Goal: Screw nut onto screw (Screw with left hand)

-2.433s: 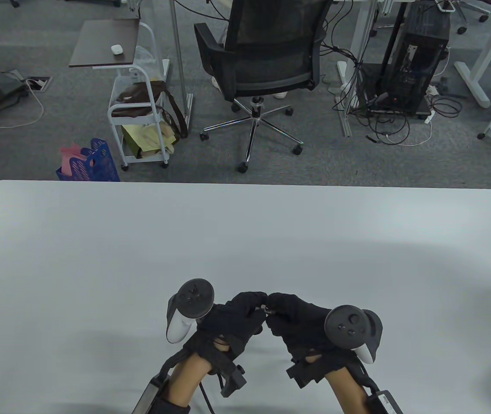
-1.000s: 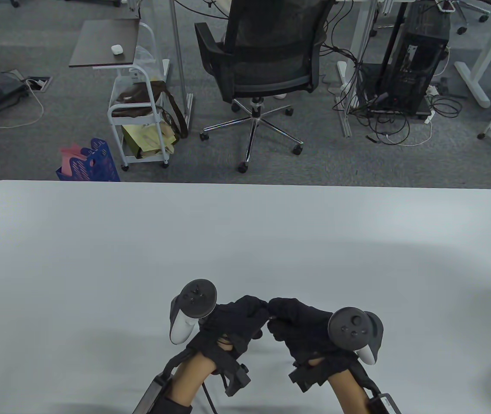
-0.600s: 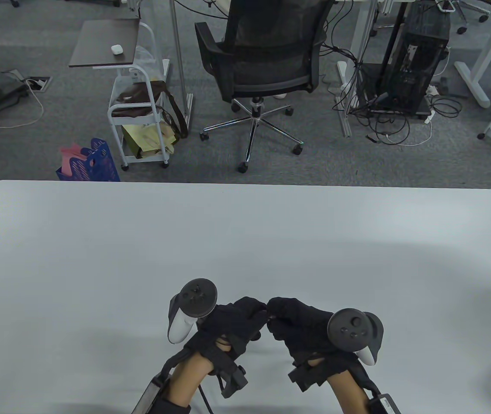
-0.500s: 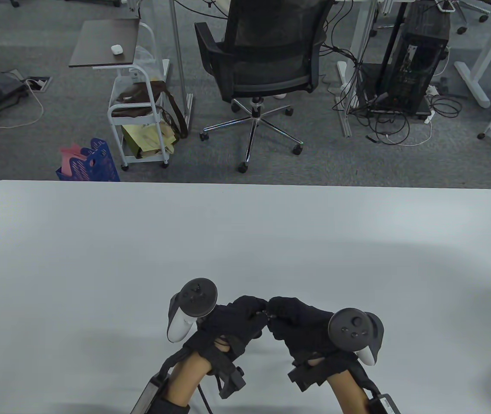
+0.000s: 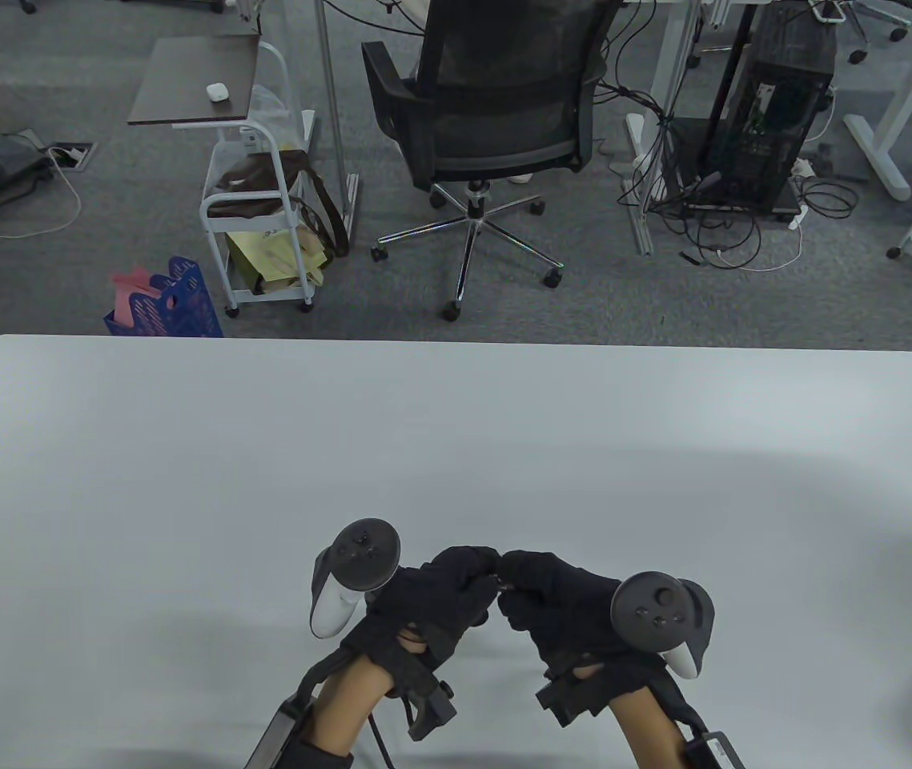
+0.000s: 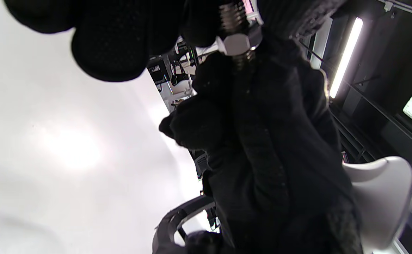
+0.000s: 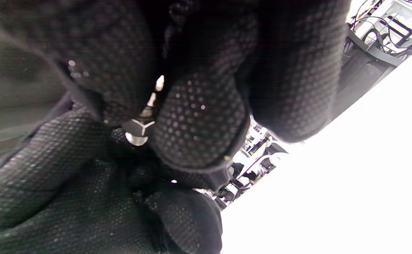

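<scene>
Two hands joined over table, nut part-way along screw

Both raised above white table, near its front edge, fingertips meeting in middle; nothing lying on visible surface near them. Office chair and rolling cart on floor beyond, well apart from work.

Left hand curled, fingertips pressed together at meeting point. Left wrist view: silver hex nut sitting on threaded screw, thread showing on both sides of nut, so judged already engaged and part-way along. Dark gloved fingers close around nut; exact pinch points hidden, likely thumb and forefinger turning it.

Right hand also curled, pinching screw. Right wrist view: small bright metal end peeking between gloved fingers, rest buried. Probably held rigid so thread stays aligned while left does turning.

Held in air, close together, likely for wrist freedom and short regrips. Risk judged: nut slipping from glove fabric during regrip.
</scene>
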`<control>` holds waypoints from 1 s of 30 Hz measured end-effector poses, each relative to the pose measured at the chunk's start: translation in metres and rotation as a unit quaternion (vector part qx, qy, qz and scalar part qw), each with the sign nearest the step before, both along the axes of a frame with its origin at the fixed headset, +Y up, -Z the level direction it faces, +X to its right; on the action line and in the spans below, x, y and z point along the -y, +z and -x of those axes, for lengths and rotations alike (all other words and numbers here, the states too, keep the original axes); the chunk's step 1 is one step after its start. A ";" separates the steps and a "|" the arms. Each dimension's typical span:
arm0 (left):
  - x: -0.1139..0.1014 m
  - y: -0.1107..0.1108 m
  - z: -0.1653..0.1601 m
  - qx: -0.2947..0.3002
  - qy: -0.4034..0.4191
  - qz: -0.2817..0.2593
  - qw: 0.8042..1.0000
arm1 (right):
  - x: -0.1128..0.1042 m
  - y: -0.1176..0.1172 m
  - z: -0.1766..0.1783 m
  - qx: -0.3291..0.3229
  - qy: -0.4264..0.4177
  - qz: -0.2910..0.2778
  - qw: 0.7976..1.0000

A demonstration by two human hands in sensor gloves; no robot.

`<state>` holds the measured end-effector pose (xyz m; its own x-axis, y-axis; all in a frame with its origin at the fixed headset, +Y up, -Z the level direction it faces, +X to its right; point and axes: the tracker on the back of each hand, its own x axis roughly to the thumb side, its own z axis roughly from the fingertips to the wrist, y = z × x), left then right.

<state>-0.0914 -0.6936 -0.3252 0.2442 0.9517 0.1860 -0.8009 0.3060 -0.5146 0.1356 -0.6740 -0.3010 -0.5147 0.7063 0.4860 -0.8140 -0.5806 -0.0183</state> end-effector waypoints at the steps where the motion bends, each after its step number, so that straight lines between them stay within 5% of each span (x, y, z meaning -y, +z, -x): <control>1: 0.000 0.000 0.000 -0.004 -0.006 -0.003 1.000 | 0.000 0.000 0.000 0.000 0.000 -0.001 1.000; 30: 0.005 -0.001 0.000 0.024 0.015 0.040 0.999 | -0.001 0.001 -0.001 0.000 0.007 -0.005 1.000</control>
<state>-0.0911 -0.6985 -0.3267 0.2075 0.9709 0.1195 -0.7833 0.2381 -0.5742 0.1369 -0.6729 -0.3004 -0.5245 0.6940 0.4932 -0.8057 -0.5919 -0.0239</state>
